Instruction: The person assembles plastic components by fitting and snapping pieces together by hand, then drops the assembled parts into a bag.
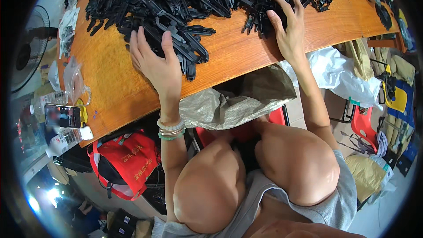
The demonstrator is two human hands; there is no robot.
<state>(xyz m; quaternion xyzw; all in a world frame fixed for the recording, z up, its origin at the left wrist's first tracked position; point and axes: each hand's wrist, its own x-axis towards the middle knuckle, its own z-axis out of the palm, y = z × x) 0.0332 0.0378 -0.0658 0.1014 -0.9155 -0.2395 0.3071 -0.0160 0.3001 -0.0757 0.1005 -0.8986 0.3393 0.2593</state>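
Note:
A wide heap of black plastic parts [194, 0], many long and slotted, covers the far side of the wooden table [114, 79]. My left hand [158, 66] is open at the heap's near edge, its thumb apart from the fingers, beside several long curved strips [187, 46]. My right hand [291, 28] is open too, fingers spread at the edge of smaller black pieces [260, 13]. Both hands look empty; whether the fingertips press on the parts I cannot tell. An open woven sack [233, 108] hangs below the table's near edge, between my forearms and above my knees.
At the table's left end are a phone [62, 116], clear plastic bottles [66, 140] and a plastic bag [74, 79]. A fan [31, 48] stands beyond. Below lies a red bag [125, 163]. White sacking [343, 72] and a red chair [364, 125] are at the right.

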